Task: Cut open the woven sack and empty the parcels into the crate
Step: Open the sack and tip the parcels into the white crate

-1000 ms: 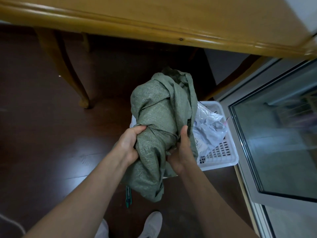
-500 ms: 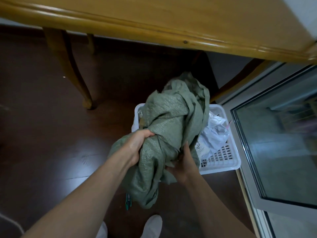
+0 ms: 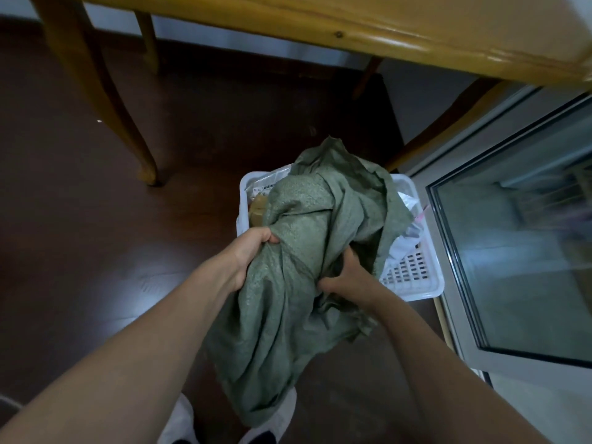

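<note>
- The green woven sack (image 3: pixel 307 261) is bunched up and held in the air over the near left part of the white crate (image 3: pixel 413 277); its loose lower end hangs down toward the white shoes (image 3: pixel 179 421).
- The left hand (image 3: pixel 246 254) grips a fold on the sack's left side, fingers curled into the cloth.
- The right hand (image 3: pixel 349 280) clutches the sack from below on its right side, fingers partly buried in the folds.
- Parcels (image 3: pixel 408 225) lie in the crate: pale plastic ones on the right, a labelled one and a brown one at the far left corner.
- The crate sits on dark floor (image 3: pixel 96 251) beside a glass door (image 3: pixel 519 251), just under the edge of a wooden table (image 3: pixel 384 30).
</note>
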